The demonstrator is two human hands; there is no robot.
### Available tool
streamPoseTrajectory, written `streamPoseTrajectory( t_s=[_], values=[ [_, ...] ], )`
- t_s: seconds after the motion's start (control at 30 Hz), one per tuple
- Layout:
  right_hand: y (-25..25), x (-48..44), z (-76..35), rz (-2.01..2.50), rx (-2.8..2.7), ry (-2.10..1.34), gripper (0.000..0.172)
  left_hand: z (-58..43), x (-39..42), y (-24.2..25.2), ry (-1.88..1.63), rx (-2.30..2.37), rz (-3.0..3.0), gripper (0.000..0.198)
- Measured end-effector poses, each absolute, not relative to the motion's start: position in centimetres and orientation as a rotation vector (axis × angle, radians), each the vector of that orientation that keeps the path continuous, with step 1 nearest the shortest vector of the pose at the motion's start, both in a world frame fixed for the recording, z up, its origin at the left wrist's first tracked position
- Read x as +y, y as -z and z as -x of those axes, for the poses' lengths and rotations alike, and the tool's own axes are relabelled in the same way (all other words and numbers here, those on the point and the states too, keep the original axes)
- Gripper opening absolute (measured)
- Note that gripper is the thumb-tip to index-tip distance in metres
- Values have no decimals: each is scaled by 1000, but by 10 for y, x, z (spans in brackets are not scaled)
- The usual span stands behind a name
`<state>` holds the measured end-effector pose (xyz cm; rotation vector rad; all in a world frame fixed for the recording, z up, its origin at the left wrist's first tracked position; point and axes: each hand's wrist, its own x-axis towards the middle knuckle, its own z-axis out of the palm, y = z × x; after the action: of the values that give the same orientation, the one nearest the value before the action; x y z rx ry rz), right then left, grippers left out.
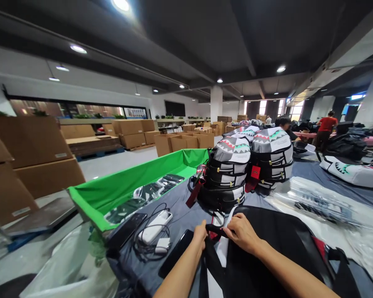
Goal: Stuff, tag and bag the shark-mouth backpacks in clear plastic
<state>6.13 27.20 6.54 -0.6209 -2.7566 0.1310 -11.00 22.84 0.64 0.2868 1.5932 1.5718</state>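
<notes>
A black backpack lies on the grey cloth-covered table, its back panel and straps facing up. At its top end, my left hand is closed on the left part of a black strap loop. My right hand pinches the same black strap from the other side, beside a white strip. Red tags show just below the strap between the hands. Past my hands stand stacked backpacks with grey, white and toothed patterns.
Left of my hands lie a dark phone, a white power strip and cables. A green-lined bin holds bagged items. Clear plastic bags lie at right. Cartons stand at left; people are in the background.
</notes>
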Motion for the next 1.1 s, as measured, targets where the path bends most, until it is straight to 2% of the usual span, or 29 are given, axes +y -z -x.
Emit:
streamPoseTrajectory(
  t_s=[0.1, 0.2, 0.37, 0.5, 0.67, 0.83, 0.9, 1.03, 1.1],
  values=[
    [-79, 277, -55, 835, -2672, -253, 19, 112, 221, -49, -1621, 1462, -382, 49],
    [-101, 284, -43, 757, -2514, -487, 51, 109, 217, -102, -1684, 1304, -608, 41],
    [-132, 300, -38, 477, -2290, -800, 48, 90, 204, -163, -1675, 1243, -962, 53],
    [-147, 300, -63, 375, -2328, -851, 47, 66, 200, -172, -1615, 1269, -1107, 55],
    [-149, 293, -90, 370, -2281, -805, 32, 41, 205, -169, -1679, 1286, -1164, 65],
    [-125, 290, -107, 517, -2099, -928, 12, 35, 210, -170, -1703, 1278, -1263, 60],
    [-109, 276, -122, 568, -2055, -1050, 25, 36, 216, -167, -1670, 1289, -1293, 60],
    [-74, 216, -165, 643, -1942, -1529, 74, 36, 247, -147, -1581, 1371, -1347, 66],
    [-57, 176, -187, 733, -1914, -1646, 80, 29, 267, -128, -1558, 1455, -1387, 62]
  ],
)
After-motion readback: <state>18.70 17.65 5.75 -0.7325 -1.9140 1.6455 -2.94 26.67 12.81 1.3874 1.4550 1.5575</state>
